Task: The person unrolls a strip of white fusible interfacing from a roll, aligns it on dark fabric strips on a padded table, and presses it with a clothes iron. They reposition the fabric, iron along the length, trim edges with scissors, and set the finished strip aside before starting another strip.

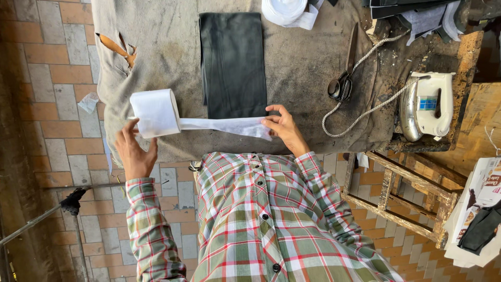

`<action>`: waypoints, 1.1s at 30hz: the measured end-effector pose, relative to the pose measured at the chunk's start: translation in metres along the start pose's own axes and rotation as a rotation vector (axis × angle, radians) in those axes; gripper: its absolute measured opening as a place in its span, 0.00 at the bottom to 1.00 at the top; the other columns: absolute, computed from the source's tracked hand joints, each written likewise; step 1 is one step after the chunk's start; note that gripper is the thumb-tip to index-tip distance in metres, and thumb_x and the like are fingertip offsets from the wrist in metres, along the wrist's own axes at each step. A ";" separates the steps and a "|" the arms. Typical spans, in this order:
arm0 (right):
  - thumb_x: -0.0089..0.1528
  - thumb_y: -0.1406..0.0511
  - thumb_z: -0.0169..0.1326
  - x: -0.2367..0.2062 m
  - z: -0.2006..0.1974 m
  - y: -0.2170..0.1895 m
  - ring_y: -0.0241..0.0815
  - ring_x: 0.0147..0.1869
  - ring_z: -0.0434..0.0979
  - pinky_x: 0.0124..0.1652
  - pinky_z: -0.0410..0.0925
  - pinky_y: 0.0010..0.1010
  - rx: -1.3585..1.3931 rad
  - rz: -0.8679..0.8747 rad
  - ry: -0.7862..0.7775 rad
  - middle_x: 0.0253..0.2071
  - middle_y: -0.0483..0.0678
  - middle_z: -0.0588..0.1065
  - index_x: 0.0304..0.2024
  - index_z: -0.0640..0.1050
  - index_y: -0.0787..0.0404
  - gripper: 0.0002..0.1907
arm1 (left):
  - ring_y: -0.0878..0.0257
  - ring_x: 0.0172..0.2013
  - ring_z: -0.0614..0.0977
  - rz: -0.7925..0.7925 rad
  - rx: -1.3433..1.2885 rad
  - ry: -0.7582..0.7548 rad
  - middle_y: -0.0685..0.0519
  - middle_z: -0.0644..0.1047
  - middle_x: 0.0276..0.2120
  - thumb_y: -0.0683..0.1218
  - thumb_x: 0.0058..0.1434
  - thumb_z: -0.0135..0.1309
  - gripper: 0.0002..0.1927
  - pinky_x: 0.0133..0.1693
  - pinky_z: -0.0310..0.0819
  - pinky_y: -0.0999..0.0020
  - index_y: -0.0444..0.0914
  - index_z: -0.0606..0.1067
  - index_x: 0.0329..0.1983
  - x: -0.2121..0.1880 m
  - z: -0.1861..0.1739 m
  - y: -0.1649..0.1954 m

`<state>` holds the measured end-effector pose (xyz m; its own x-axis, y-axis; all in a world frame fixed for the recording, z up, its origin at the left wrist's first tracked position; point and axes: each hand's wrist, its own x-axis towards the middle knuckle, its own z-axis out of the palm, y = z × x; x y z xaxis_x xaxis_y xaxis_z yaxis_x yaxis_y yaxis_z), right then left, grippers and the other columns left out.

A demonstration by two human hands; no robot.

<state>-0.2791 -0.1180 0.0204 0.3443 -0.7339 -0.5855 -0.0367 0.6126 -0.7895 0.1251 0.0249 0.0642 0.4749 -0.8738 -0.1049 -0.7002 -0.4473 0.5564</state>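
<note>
Interfacing roll (155,113), white, light and limp: my left hand (134,151) cups its side, my right hand (282,125) pinches the unrolled strip (222,125) just below the dark cloth (233,62).

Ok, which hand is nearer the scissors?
Right. The right hand pinches the white strip, a short way from the scissors; the left hand holds the white roll, beyond the black cloth.

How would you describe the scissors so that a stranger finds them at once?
Start from the grey cloth-covered table. Right of the black fabric, beside the white iron, lie the scissors. Unlike their neighbours they are long dark metal, with a twisted cord looping past the handles.
</note>
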 end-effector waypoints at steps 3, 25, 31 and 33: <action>0.64 0.69 0.60 0.004 0.007 -0.009 0.33 0.43 0.77 0.35 0.71 0.27 -0.039 0.020 0.039 0.42 0.47 0.78 0.58 0.70 0.58 0.20 | 0.49 0.65 0.68 0.125 0.169 0.078 0.44 0.68 0.61 0.38 0.61 0.60 0.33 0.68 0.61 0.50 0.44 0.67 0.70 0.003 0.010 0.019; 0.59 0.70 0.56 -0.003 0.039 -0.030 0.51 0.57 0.79 0.53 0.76 0.36 0.200 -0.321 0.189 0.58 0.58 0.70 0.52 0.71 0.63 0.18 | 0.57 0.63 0.71 0.624 0.266 -0.109 0.57 0.75 0.53 0.45 0.58 0.62 0.12 0.73 0.48 0.45 0.43 0.73 0.42 0.019 0.085 0.039; 0.51 0.55 0.72 -0.017 0.072 -0.056 0.58 0.61 0.75 0.56 0.68 0.46 -0.957 -0.709 -0.360 0.56 0.54 0.73 0.56 0.73 0.59 0.35 | 0.57 0.46 0.80 0.570 0.023 -0.152 0.54 0.79 0.35 0.42 0.52 0.64 0.13 0.72 0.50 0.47 0.41 0.73 0.38 0.026 0.062 0.056; 0.47 0.53 0.73 -0.008 0.083 -0.048 0.56 0.52 0.79 0.49 0.70 0.43 -0.923 -0.445 -0.543 0.53 0.54 0.76 0.55 0.74 0.61 0.39 | 0.56 0.39 0.82 0.555 -0.014 -0.154 0.54 0.80 0.32 0.42 0.54 0.63 0.13 0.72 0.54 0.49 0.41 0.73 0.39 0.030 0.060 0.060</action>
<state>-0.2019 -0.1169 0.0789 0.8479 -0.4711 -0.2432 -0.4050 -0.2793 -0.8706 0.0654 -0.0393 0.0455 -0.0453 -0.9951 0.0874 -0.8150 0.0873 0.5729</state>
